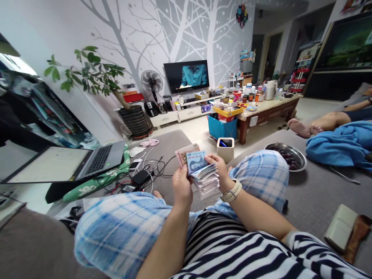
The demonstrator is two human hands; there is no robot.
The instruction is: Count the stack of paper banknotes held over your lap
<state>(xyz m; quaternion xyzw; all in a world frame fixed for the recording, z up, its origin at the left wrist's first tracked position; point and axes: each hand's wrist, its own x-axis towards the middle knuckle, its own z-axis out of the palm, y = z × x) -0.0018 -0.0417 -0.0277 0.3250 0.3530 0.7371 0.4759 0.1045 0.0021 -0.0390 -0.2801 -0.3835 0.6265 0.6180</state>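
And here the left hand [182,185] pinched one side of the banknotes [205,177] while the right hand [220,170] gripped the other, seemingly keeping those splayed layers from slipping!

Banknotes [196,162] between left grip [182,184] and right grip [221,173]

Left hand [182,185] and right hand [221,172] curl near each other, forearms [258,214] angling inward.

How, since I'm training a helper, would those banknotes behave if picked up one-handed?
Probably floppy and light, since the banknotes look like thin paper. They might slip apart too: their edges splay in uneven layers.
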